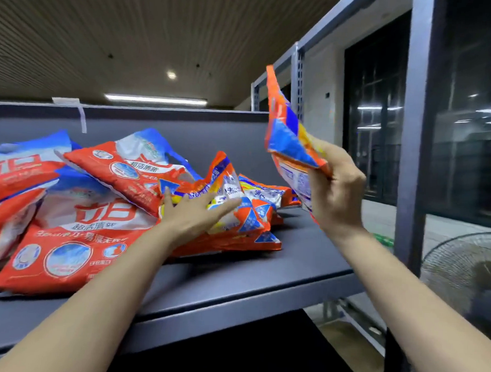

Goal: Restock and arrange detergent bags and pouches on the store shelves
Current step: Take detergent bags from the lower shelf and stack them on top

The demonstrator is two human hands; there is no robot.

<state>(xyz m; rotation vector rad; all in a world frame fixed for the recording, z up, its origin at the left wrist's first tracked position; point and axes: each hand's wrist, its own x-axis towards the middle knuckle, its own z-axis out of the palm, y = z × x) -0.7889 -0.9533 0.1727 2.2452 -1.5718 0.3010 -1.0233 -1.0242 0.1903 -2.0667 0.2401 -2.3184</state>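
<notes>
Nearest me, the front edge of the shelf [233,300] is bare dark board, so I have room to work toward the right end. My left hand [201,212] lies flat with the fingers spread and straight, pressing on the small pouches [237,213] heaped near the middle of the shelf. My right hand [334,189] is raised above the right end, fingers and thumb curled round the lower part of a single orange pouch [289,131], which stands nearly upright in the air, clear of the shelf.

I judge the step to be setting this pouch down with the others. To do it well I would keep the left palm steady so the slippery heap does not slide forward, bring the held pouch down beside the pile, not on top, and lay it face up with its edges square to the shelf front.

Farther left and back, the large red detergent bags [77,220] overlap untidily toward the back wall; they look to need straightening afterwards.
</notes>
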